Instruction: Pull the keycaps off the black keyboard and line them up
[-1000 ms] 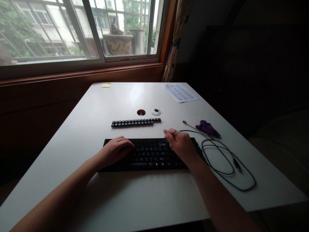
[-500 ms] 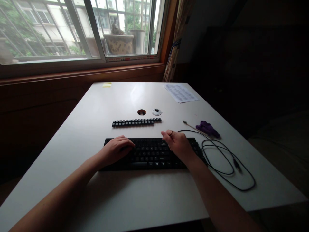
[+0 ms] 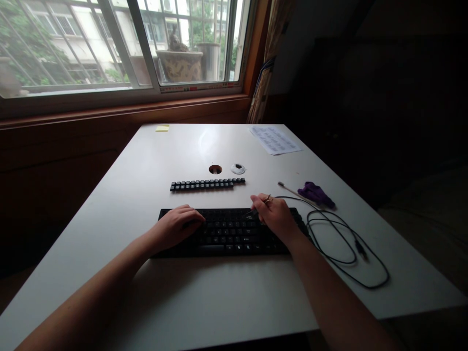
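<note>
A black keyboard (image 3: 234,240) lies flat near the front of the white table. My left hand (image 3: 180,222) rests on its left part, fingers stretched over the keys and the thumb a little apart, with nothing seen in them. Over the right part, my right hand (image 3: 271,212) is closed around a thin dark tool (image 3: 252,213) whose tip points left to the upper keys; its kind is too small to make out. Behind the keyboard, several loose black keycaps (image 3: 203,185) stand in two rows.
A black cable (image 3: 331,261) lies coiled at the right. Beyond it are a purple cloth (image 3: 317,194) and a thin brush-like stick (image 3: 292,190). Farther back are a round table hole (image 3: 215,169), a white ring-shaped cover (image 3: 238,169), printed paper (image 3: 276,140) and yellow sticky notes (image 3: 162,128).
My right hand has moved slightly to the right, and the thin tool shows more clearly below its fingers. The left hand has stayed in place on the keyboard.
</note>
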`<state>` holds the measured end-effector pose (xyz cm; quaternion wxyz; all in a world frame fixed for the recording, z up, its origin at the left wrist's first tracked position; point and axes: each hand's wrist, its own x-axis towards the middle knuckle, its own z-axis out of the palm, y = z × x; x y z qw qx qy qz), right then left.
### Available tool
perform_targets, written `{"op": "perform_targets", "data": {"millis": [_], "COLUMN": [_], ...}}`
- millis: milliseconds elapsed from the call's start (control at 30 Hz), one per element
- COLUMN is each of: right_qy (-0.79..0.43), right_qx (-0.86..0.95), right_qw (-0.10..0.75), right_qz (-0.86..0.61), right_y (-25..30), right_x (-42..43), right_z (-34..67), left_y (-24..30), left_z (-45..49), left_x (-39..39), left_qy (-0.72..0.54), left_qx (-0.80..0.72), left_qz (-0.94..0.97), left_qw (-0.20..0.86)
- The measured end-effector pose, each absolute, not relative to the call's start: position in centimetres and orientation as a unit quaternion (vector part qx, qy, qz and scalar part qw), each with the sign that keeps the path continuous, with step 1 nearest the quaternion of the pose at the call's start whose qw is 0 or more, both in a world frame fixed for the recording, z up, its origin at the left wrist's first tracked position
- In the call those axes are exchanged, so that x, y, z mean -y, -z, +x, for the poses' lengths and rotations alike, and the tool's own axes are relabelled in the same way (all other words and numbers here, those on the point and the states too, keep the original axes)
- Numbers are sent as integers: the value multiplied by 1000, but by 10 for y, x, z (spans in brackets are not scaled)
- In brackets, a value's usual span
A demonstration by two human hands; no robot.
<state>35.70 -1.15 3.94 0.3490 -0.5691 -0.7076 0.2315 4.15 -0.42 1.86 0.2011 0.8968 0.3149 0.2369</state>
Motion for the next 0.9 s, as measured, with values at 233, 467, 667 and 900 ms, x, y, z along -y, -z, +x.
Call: {"op": "perform_targets", "data": {"millis": [233, 467, 667, 900], "right_qy": [-241, -87, -5, -114], "right_qx": [694, 750, 769, 738], "right_qw": [372, 339, 265, 316], "right_qz": [-568, -562, -581, -585], "right_y": [-37, -31, -24, -21], "right_x": [10, 13, 14, 6], "right_z": [357, 347, 342, 351], "left_y": [-20, -18, -19, -21], "left_z": [42, 42, 43, 43], "left_x": [5, 4, 4, 5], "left_qy": [-238, -240, -238, -238], "left_qx": [-315, -312, -315, -314], "left_qz": [896, 897, 897, 898], "left_qw": [201, 200, 198, 197]}}
